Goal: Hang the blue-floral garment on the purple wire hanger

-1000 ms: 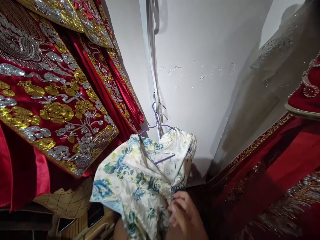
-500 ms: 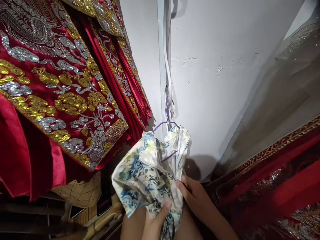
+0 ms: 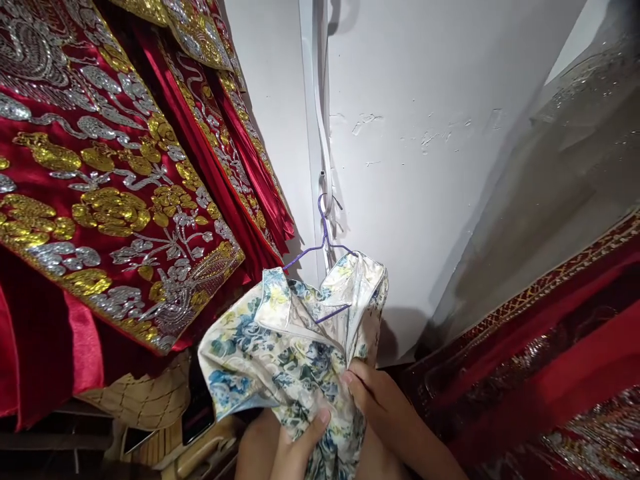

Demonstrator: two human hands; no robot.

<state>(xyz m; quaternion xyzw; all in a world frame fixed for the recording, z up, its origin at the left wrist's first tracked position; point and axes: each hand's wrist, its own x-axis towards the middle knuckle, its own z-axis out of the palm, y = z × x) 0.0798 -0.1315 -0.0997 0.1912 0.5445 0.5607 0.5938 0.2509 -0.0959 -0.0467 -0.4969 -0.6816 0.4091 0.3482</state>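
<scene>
Floral garment on hanger, gripped at its lower front by both hands

Red embroidered robes (image 3: 115,200) hang left; floral garment (image 3: 280,347) hangs from purple hanger (image 3: 323,243) on the white wall (image 3: 425,167), long axis running down toward the person. Right hand (image 3: 375,393) pinches the fabric, apparently nearer the hanger; left hand (image 3: 295,450) clenches it below

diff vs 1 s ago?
The left hand came up into view and gripped the floral garment; one second ago only the right hand pinched it. Purple hanger stays hooked at the wall, red embroidered robes unchanged.
</scene>
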